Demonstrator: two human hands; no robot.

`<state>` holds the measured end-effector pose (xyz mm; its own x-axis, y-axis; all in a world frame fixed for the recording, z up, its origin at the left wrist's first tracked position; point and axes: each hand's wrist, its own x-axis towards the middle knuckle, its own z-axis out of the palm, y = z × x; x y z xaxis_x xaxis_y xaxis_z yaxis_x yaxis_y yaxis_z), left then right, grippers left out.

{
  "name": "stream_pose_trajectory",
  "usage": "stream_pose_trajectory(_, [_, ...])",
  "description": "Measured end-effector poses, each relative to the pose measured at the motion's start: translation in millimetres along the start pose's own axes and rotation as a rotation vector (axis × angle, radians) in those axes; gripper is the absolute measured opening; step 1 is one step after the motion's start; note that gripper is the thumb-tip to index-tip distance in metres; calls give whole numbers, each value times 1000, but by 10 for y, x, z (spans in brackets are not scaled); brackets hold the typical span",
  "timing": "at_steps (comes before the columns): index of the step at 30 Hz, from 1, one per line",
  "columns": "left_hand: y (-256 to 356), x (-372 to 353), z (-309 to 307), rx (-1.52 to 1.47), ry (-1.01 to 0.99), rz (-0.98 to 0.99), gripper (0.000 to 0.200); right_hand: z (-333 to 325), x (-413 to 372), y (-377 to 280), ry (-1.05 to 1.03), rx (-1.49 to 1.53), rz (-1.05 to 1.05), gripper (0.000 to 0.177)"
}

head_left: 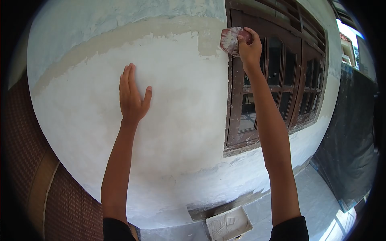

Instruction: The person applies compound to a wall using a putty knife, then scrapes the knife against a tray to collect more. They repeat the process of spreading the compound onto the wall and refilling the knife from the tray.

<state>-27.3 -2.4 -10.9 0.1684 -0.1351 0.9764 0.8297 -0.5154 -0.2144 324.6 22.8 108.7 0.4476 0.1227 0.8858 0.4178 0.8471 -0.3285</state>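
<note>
My right hand [250, 48] grips a reddish, plaster-smeared scraper [230, 41] near the upper left corner of the window frame. Its flat blade lies at the border between the frame and the wall; whether it touches cannot be made out. Flat against the white wall [181, 100], or very close to it, my left hand [132, 96] has its fingers stretched and thumb apart, holding nothing. Above both hands runs a beige band of bare plaster [161, 27], with a ragged edge where the smooth white coat stops.
Brown wooden window shutters [237, 72] with glass panes fill the right of the wall. On the grey floor below stands a tray [249, 225] of pale filler paste. A dark sheet [345, 132] hangs at the right, and woven brown panels [68, 201] stand at the left.
</note>
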Motion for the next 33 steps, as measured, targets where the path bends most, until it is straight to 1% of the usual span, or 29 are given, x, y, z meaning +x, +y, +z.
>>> stream_pose_trajectory(2, [17,-6,-3,9,5,-9,70,-153,25,19,62,73,125,34])
stream_pose_trajectory(3, [32,-1,4,28,6,-15,70,-134,39,37,60,73,122,34])
stream_pose_trajectory(5, [39,14,14,44,6,-18,70,-73,32,-22,39,208,62,34])
stream_pose_trajectory(6, [36,15,12,39,5,-11,69,14,28,-42,20,105,-52,33])
stream_pose_trajectory(7, [36,6,10,33,-1,-5,68,110,-22,-173,-6,104,-114,33])
stream_pose_trajectory(10, [7,0,5,12,-2,0,68,261,-42,-286,-50,31,-133,33])
stream_pose_trajectory(12, [3,2,0,10,-4,2,68,231,-32,-279,-36,-26,18,34])
stream_pose_trajectory(13, [2,-3,-4,9,-3,1,68,161,-9,-218,-37,-27,18,34])
stream_pose_trajectory(15, [29,2,-4,14,-3,-14,68,-19,72,-11,95,87,112,33])
stream_pose_trajectory(16, [41,1,-8,17,-9,-23,69,-45,69,54,94,87,112,33])
stream_pose_trajectory(18, [45,-4,20,36,10,-18,70,-57,121,168,106,152,38,34])
stream_pose_trajectory(19, [48,-5,31,53,20,-10,72,-14,106,112,108,153,36,34])
stream_pose_trajectory(21, [46,-2,14,46,9,-10,71,173,-3,-116,6,124,-128,34])
stream_pose_trajectory(22, [40,-5,-1,39,-4,-11,70,248,-46,-194,8,125,-125,34])
stream_pose_trajectory(24, [31,-1,-15,33,-13,-11,70,370,-102,-334,-87,90,-130,34])
stream_pose_trajectory(25, [29,-2,-19,25,-21,-13,70,387,-145,-379,-86,90,-129,34])
stream_pose_trajectory(27, [12,-1,-22,16,-15,-7,70,373,-220,-466,-116,-67,-154,32])
stream_pose_trajectory(28, [10,-8,-19,6,-12,-3,70,367,-220,-414,-71,-66,-125,32])
stream_pose_trajectory(29, [11,-4,-11,4,-10,-2,70,307,-206,-359,-69,-67,-127,32])
stream_pose_trajectory(31, [8,-14,-15,4,-13,0,70,105,-169,-239,8,-8,-13,33])
stream_pose_trajectory(33, [40,-14,-5,9,-12,-16,71,-73,-77,24,104,-6,27,33])
